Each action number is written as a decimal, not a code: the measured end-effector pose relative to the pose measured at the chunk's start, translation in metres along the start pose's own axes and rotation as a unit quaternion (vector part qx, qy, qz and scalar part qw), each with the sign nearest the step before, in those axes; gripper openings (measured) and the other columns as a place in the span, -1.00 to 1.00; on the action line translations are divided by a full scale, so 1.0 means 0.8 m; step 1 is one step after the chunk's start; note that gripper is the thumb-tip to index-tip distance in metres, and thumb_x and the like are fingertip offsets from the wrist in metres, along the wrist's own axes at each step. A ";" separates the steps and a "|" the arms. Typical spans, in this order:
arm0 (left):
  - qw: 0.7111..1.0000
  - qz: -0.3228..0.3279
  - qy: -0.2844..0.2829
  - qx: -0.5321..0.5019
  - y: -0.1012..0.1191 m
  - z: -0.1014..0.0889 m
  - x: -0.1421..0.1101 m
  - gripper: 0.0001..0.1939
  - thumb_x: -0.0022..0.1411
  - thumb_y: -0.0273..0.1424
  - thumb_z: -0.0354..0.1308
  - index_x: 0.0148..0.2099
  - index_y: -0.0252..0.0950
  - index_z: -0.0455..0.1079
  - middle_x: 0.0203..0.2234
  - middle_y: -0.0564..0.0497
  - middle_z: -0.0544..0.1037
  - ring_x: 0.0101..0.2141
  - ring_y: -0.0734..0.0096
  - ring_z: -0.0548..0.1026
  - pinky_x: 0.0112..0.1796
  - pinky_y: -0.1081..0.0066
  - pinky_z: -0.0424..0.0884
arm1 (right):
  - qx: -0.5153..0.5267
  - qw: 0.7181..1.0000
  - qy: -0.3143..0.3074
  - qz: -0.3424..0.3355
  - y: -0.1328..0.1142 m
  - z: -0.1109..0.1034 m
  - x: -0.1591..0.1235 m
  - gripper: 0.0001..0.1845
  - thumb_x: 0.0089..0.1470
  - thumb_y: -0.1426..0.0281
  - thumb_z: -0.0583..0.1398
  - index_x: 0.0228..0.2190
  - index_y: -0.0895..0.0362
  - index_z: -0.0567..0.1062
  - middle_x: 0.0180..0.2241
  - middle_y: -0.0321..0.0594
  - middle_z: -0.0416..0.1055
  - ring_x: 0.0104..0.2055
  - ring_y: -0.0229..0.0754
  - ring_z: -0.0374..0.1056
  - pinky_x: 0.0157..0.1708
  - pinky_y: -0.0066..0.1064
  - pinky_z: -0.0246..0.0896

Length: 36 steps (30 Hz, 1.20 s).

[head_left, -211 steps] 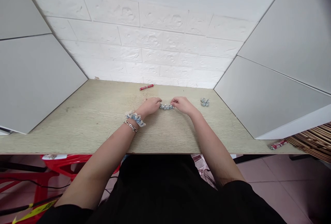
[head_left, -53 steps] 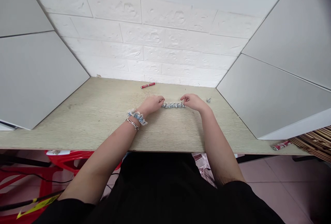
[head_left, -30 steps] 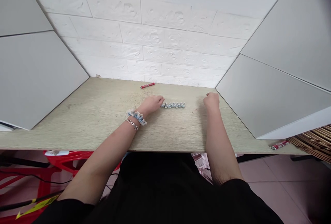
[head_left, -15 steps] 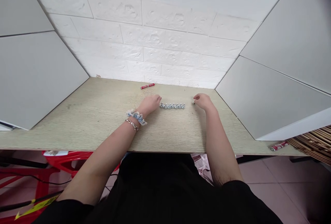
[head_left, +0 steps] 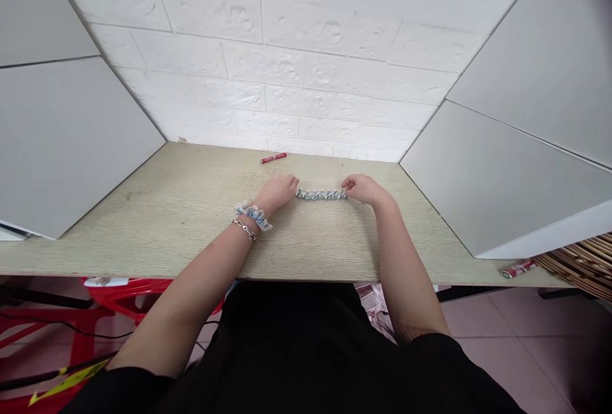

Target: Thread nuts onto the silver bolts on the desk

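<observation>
A short row of small silver metal pieces [head_left: 321, 194] lies in a line on the pale wooden table [head_left: 182, 210], toward the back. My left hand [head_left: 278, 189], with a blue scrunchie and a chain bracelet at the wrist, has curled fingers whose tips press on the row's left end. My right hand [head_left: 364, 187] is pinched at the row's right end, its fingertips on the last small metal piece there. Both forearms reach out over the table's front edge.
A red marker [head_left: 273, 158] lies near the white brick wall at the back. Grey panels [head_left: 502, 165] wall in the table on both sides. A red-and-white tube [head_left: 517, 268] and a wicker basket [head_left: 581, 261] sit at the right; a red plastic stool [head_left: 119, 302] stands below left.
My right hand went out to the right, picked up the last loose metal piece and brought it back to the row's right end. The row is longer now. My left hand stayed put.
</observation>
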<state>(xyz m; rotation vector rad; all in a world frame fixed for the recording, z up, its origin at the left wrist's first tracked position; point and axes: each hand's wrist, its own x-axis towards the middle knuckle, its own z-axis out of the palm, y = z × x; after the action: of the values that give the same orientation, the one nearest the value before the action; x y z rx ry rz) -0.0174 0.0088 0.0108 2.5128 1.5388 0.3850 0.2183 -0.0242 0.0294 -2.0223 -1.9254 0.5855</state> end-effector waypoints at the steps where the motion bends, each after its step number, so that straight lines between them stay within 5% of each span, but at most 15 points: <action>1: 1.000 -0.005 0.000 -0.002 0.000 0.000 0.000 -0.58 0.29 -0.29 -0.30 -0.30 -0.32 0.36 -0.29 -0.16 0.50 -0.25 0.20 0.44 -0.25 0.30 0.30 | -0.001 1.000 -0.002 0.006 0.000 -0.001 0.000 -0.67 -0.18 0.57 0.13 -0.28 0.20 0.47 -0.24 -0.16 0.43 -0.35 -0.31 0.30 -0.39 -0.53 0.17; 9: 0.992 -0.034 0.015 -0.118 -0.005 0.003 0.001 -0.65 0.18 -0.48 -0.17 -0.06 -0.33 0.35 -0.15 -0.13 0.48 -0.11 0.22 0.39 -0.09 0.29 0.28 | -0.017 0.997 -0.057 0.046 0.001 -0.005 -0.003 -0.80 -0.17 0.46 0.18 -0.38 0.19 0.49 -0.39 -0.22 0.44 -0.42 -0.31 0.26 -0.49 -0.53 0.10; 17: 0.930 -0.069 -0.039 -0.359 -0.012 0.007 0.011 -0.56 -0.03 -0.58 -0.07 -0.07 -0.32 0.38 -0.17 -0.06 0.49 -0.18 0.36 0.44 -0.19 0.42 0.36 | -0.004 0.998 -0.037 0.044 0.000 -0.004 -0.001 -0.84 -0.13 0.46 0.16 -0.41 0.19 0.50 -0.41 -0.23 0.43 -0.46 -0.35 0.26 -0.46 -0.53 0.10; 26: 0.942 -0.062 -0.066 -0.324 -0.009 0.008 0.008 -0.62 0.00 -0.54 -0.03 -0.10 -0.31 0.38 -0.16 -0.05 0.50 -0.14 0.34 0.44 -0.10 0.40 0.33 | -0.014 0.997 -0.052 0.053 0.005 -0.004 0.001 -0.89 -0.13 0.45 0.17 -0.46 0.19 0.49 -0.51 -0.25 0.38 -0.50 -0.33 0.21 -0.52 -0.50 0.05; 36: 0.950 -0.039 -0.071 -0.302 -0.014 0.015 0.010 -0.63 0.03 -0.54 -0.05 -0.11 -0.26 0.40 -0.14 -0.01 0.51 -0.11 0.33 0.44 -0.06 0.40 0.32 | -0.012 0.997 -0.052 0.050 -0.002 -0.004 -0.003 -0.87 -0.14 0.50 0.16 -0.43 0.17 0.47 -0.41 -0.23 0.42 -0.45 -0.33 0.25 -0.51 -0.52 0.06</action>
<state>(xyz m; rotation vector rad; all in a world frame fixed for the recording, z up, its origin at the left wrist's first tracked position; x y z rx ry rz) -0.0196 0.0210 -0.0027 1.9524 1.2231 0.5512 0.2187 -0.0266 0.0332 -2.1541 -1.9056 0.7091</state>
